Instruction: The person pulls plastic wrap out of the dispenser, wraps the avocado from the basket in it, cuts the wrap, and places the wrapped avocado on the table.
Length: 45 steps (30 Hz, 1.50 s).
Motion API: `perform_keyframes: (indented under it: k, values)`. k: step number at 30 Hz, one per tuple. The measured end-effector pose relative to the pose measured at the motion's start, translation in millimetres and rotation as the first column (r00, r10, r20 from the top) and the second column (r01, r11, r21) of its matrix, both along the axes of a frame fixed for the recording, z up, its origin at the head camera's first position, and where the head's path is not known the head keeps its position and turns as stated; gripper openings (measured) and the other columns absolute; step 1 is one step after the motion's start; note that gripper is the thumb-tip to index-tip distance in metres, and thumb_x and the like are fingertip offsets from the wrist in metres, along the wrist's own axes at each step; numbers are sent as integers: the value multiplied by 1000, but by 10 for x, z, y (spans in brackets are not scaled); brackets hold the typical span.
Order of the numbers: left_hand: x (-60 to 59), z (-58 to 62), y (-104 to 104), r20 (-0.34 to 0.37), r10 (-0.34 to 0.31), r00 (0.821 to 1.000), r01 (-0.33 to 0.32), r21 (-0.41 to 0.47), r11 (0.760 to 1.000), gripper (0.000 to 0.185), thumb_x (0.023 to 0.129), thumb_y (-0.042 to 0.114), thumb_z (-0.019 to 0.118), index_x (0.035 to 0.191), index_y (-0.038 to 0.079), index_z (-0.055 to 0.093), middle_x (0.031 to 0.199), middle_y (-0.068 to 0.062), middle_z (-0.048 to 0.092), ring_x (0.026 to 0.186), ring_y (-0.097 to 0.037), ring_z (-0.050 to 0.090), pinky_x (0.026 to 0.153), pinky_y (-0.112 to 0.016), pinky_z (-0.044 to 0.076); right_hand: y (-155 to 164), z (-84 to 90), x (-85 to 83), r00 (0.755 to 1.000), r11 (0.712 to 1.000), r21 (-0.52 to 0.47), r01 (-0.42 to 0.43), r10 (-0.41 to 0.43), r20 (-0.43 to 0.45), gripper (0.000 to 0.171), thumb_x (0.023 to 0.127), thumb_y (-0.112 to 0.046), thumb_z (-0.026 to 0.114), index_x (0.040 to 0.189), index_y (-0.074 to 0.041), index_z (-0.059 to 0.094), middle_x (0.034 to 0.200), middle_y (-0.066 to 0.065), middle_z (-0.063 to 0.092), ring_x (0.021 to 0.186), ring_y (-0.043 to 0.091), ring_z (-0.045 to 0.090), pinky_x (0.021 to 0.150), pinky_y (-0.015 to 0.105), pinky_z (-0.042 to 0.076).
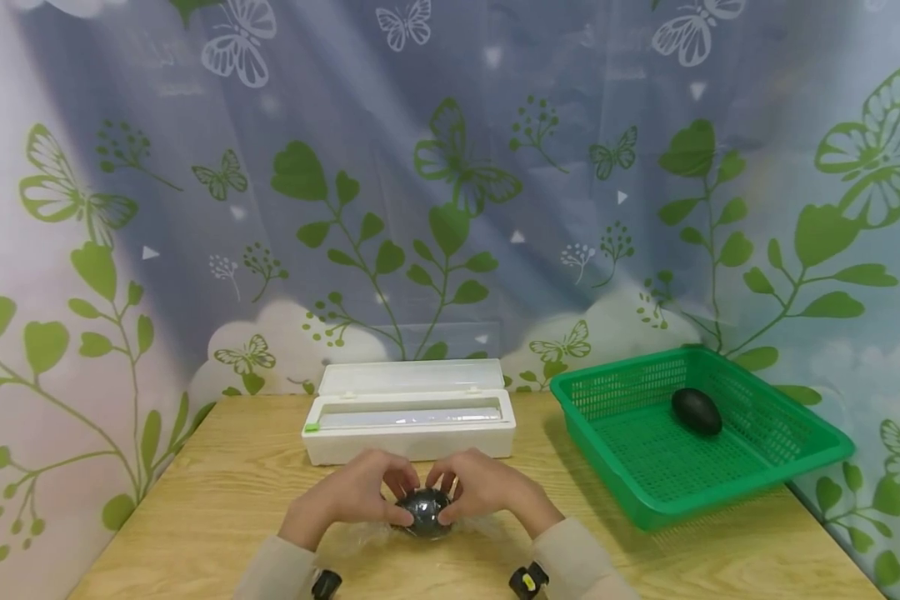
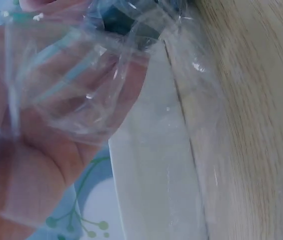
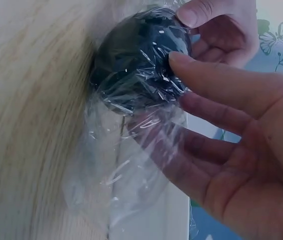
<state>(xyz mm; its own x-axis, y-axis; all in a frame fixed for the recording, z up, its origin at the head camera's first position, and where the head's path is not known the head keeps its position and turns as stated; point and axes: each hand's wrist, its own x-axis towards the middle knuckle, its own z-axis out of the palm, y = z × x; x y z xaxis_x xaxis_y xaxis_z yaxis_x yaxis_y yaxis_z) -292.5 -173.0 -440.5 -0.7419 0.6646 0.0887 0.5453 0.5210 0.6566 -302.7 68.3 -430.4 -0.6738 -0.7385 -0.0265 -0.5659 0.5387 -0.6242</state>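
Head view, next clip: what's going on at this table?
A person's left hand and right hand press clear cling film around a dark oval avocado on the light wooden table. Loose film trails beside it. Behind stands an open white cling-film dispenser box. To the right, a green plastic basket holds a second, unwrapped dark avocado.

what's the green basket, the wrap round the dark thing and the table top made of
Green basket: looks like moulded plastic, slightly glossy, with a perforated grid in its floor and walls. Wrap: thin clear cling film, shiny, crinkled and see-through, pressed by the left hand and right hand around the dark oval object. Table top: light wood grain, matte; solid wood or laminate, cannot tell.
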Motion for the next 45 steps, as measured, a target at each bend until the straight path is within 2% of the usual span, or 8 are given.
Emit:
perform_keyframes:
  k: [10, 19, 24, 27, 32, 35, 40, 45]
  values:
    - [34, 18, -14, 138, 30, 990, -22, -62, 998, 29, 87, 13, 83, 112, 8, 71, 108, -12, 76, 92, -22, 75, 78, -25, 61, 22, -32, -18, 995, 1000, 6, -9, 8, 103, 41, 84, -11, 85, 122, -8, 71, 108, 11, 74, 84, 14, 74, 74, 20, 58]
    - [44, -38, -20, 200, 46, 979, -21, -128, 991, 36, 97, 18, 71, 129, 4, 65, 127, -13, 70, 118, -35, 68, 100, -54, 57, 11, -55, -32, 998, 1000, 21, -6, 4, 63, 36, 91, -15, 79, 124, -7, 70, 112, 13, 74, 88, 15, 72, 76, 21, 57]
    - [53, -60, -41, 186, 67, 980, -39, -149, 988, 38, 100, 24, 67, 133, 6, 63, 135, -12, 66, 128, -39, 61, 106, -60, 51, -3, -82, -45, 1000, 999, 40, -24, 24, 10, 33, 94, -14, 74, 126, -7, 69, 116, 12, 75, 100, 19, 72, 80, 21, 56]
    - [55, -42, -43, 127, 70, 989, -54, -126, 991, 37, 98, 22, 70, 132, 7, 65, 134, -12, 66, 128, -42, 60, 104, -62, 51, -10, -93, -50, 1000, 998, 56, -20, 21, -8, 33, 96, -15, 71, 128, -6, 68, 119, 11, 74, 103, 20, 72, 81, 22, 57]
    - [15, -30, -18, -6, 49, 999, -49, -87, 995, 28, 96, 18, 72, 122, 6, 72, 120, -9, 73, 109, -30, 69, 92, -43, 59, -16, -109, -46, 1000, 996, 84, 5, -3, -27, 35, 101, -19, 67, 133, -5, 66, 120, 11, 74, 107, 21, 72, 85, 27, 58]
    - [-14, -53, -3, -24, 42, 999, -44, -100, 994, 32, 95, 22, 75, 122, 4, 73, 118, -8, 76, 100, -21, 72, 85, -32, 60, -16, -106, -30, 999, 997, 70, 19, -16, -51, 37, 102, -20, 66, 135, -3, 64, 123, 14, 74, 110, 24, 72, 88, 30, 59]
    - [-43, -81, 5, -64, 21, 998, -30, -129, 991, 30, 94, 19, 76, 119, 3, 74, 111, -8, 77, 93, -14, 71, 79, -25, 58, -33, -70, -15, 992, 1000, -8, 18, -19, -128, 39, 96, -18, 74, 130, -2, 67, 127, 14, 72, 110, 28, 72, 88, 30, 60]
    - [-36, -72, -24, -32, -17, 999, 13, -123, 992, 26, 101, 17, 67, 121, 1, 73, 110, -8, 78, 95, -11, 72, 80, -24, 57, -80, -92, -29, 988, 1000, 5, -31, 31, -154, 41, 92, -20, 80, 128, -4, 69, 123, 9, 74, 108, 18, 71, 85, 24, 58]
